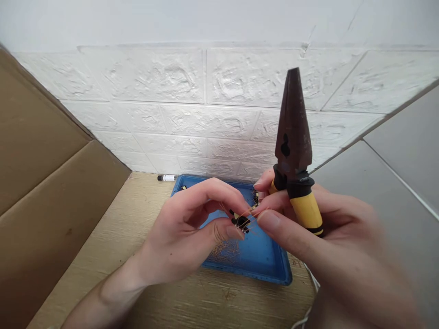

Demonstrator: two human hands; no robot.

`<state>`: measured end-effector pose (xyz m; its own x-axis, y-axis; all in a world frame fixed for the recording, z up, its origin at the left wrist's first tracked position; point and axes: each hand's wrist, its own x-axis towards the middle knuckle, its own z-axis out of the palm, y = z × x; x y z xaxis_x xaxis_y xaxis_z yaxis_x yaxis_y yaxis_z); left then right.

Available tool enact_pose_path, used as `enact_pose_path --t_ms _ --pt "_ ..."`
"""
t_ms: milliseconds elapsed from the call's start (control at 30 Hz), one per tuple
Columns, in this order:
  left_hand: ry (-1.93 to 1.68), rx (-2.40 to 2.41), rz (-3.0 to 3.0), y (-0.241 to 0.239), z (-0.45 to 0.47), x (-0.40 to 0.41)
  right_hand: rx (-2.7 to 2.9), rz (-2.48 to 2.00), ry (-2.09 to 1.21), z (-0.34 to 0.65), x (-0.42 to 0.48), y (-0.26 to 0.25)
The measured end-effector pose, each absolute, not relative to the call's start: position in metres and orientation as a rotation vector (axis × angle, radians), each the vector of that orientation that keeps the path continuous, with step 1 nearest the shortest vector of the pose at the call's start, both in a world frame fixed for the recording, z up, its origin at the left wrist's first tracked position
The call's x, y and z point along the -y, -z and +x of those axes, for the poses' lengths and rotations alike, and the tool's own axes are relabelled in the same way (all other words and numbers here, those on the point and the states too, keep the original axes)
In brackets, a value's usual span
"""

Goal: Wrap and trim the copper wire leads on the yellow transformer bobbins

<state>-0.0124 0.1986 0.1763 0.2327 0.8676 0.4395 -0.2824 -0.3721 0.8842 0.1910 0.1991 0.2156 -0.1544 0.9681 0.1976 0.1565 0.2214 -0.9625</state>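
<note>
Between the thumb and index finger of my left hand (192, 228) is a small transformer (243, 222), black with yellow tape, silvery pins and thin copper wires sticking out. My right hand (329, 233) is closed around the yellow-and-black handles of a pair of pliers (294, 128), whose dark jaws point up. The thumb and index finger of that same hand meet at the copper wires beside the transformer. Whether they grip a wire firmly I cannot tell. Beneath both hands lies a blue tray (247, 270), partly hidden by them.
Loose copper wire clippings (224, 251) lie in the tray, with more small black parts (256, 197) near its far edge. A small black-capped tube (167, 177) rests on the wooden table (137, 201). Cardboard (44, 151) stands at left, a white brick-pattern wall (181, 77) behind.
</note>
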Motion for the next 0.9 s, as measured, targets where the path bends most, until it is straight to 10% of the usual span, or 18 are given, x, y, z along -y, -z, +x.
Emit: enact_pose_path --t_ms 900 --pt "-1.477 -0.606 1.541 -0.171 -0.012 -0.195 1.605 -1.12 -0.965 0.194 -0.184 -0.217"
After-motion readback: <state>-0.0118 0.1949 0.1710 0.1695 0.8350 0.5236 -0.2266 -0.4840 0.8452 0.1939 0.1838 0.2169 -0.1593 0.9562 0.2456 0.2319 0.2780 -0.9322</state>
